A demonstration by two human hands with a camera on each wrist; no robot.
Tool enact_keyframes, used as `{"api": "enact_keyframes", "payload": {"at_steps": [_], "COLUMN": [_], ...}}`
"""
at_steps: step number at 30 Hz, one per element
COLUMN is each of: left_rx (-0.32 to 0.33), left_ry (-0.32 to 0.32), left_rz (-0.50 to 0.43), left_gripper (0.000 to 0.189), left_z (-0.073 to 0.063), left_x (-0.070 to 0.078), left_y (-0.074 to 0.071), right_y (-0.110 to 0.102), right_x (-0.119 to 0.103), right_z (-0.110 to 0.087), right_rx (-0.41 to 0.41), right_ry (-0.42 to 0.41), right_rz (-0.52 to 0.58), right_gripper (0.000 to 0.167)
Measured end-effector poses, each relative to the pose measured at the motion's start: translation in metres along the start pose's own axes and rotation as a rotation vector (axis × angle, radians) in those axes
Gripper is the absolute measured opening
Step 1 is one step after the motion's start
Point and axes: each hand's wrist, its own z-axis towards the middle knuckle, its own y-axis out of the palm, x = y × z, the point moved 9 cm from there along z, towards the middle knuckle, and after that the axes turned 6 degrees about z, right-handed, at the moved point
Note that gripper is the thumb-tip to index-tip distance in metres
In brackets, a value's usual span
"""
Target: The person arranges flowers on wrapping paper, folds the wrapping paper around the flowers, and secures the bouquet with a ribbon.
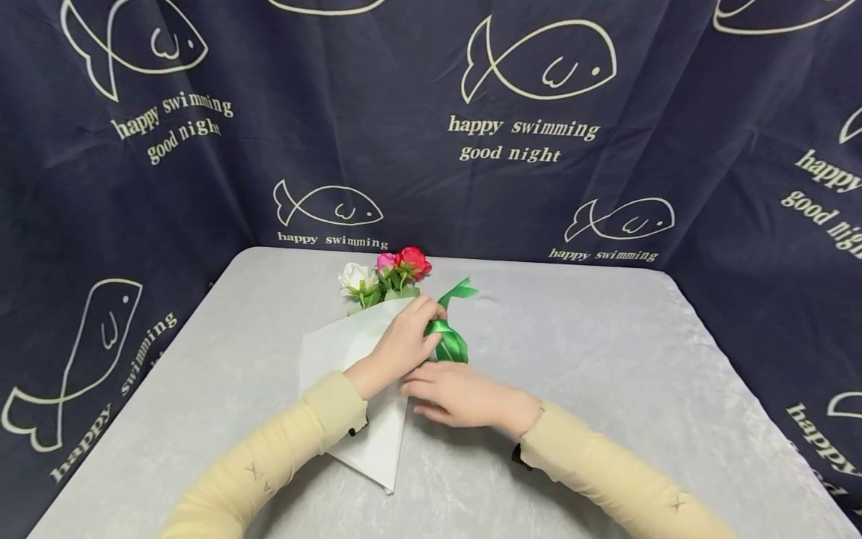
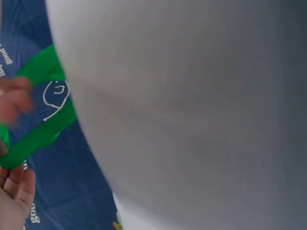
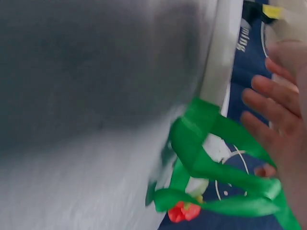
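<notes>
A bouquet of white, pink and red roses (image 1: 413,263) lies on the table in white wrapping paper (image 1: 337,348), its pointed end toward the front. Green ribbon (image 1: 453,344) is at the paper's right side; looped lengths of the ribbon (image 3: 216,167) show in the right wrist view. My left hand (image 1: 404,340) reaches over the paper and pinches the ribbon with curled fingers. Just below it, my right hand (image 1: 465,393) extends its fingers beside the paper's right edge. In the right wrist view the right hand (image 3: 280,103) appears to hold nothing.
The bouquet rests on a table with a light grey cloth (image 1: 592,359). Behind and at both sides hangs a dark blue curtain (image 1: 417,97) with white fish drawings and lettering. One ribbon tail (image 1: 461,290) extends toward the back right.
</notes>
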Motion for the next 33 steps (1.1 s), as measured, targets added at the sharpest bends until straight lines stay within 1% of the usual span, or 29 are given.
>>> {"api": "enact_keyframes", "payload": {"at_steps": [2, 4, 5, 7, 9, 11, 14, 16, 18, 20, 21, 25, 28, 33], "left_rx": [0.023, 0.045, 0.052, 0.06, 0.053, 0.037, 0.006, -0.009, -0.018, -0.022, -0.023, -0.027, -0.036, -0.045], "left_ry": [-0.005, -0.009, -0.009, -0.008, -0.001, 0.003, 0.004, 0.001, -0.002, -0.006, -0.008, -0.025, -0.043, -0.055], "left_rz": [-0.004, -0.011, -0.017, -0.025, -0.03, -0.028, -0.024, -0.023, -0.027, -0.028, -0.029, -0.031, -0.025, -0.003], "left_gripper": [0.023, 0.023, 0.023, 0.022, 0.022, 0.022, 0.023, 0.023, 0.023, 0.023, 0.023, 0.023, 0.023, 0.023], "left_z": [-0.003, -0.005, -0.005, -0.006, -0.007, -0.008, -0.009, -0.009, -0.009, -0.01, -0.01, -0.011, -0.012, -0.015], "left_x": [-0.002, -0.002, -0.003, -0.002, -0.001, 0.0, 0.001, 0.001, 0.001, 0.001, 0.001, 0.0, -0.002, -0.005], "left_y": [-0.001, -0.004, -0.004, -0.006, -0.007, -0.007, -0.005, -0.004, -0.003, -0.003, -0.003, -0.004, -0.005, -0.005], "right_y": [-0.02, -0.039, -0.048, -0.062, -0.068, -0.067, -0.057, -0.047, -0.038, -0.032, -0.03, -0.029, -0.031, -0.033], "right_x": [0.005, 0.015, 0.021, 0.035, 0.051, 0.067, 0.087, 0.095, 0.1, 0.101, 0.102, 0.103, 0.106, 0.109], "right_z": [-0.005, -0.013, -0.018, -0.03, -0.039, -0.045, -0.05, -0.051, -0.051, -0.051, -0.051, -0.053, -0.059, -0.067], "right_rx": [0.165, 0.337, 0.413, 0.527, 0.576, 0.56, 0.478, 0.414, 0.357, 0.315, 0.307, 0.325, 0.35, 0.357], "right_ry": [0.024, 0.081, 0.124, 0.233, 0.357, 0.481, 0.644, 0.723, 0.772, 0.79, 0.79, 0.796, 0.816, 0.837], "right_rz": [-0.007, -0.009, -0.007, -0.008, 0.031, 0.103, 0.283, 0.41, 0.511, 0.583, 0.609, 0.693, 0.727, 0.751], "right_gripper": [0.014, 0.007, 0.007, 0.011, 0.015, 0.021, 0.022, 0.022, 0.023, 0.022, 0.021, 0.013, 0.01, 0.01]}}
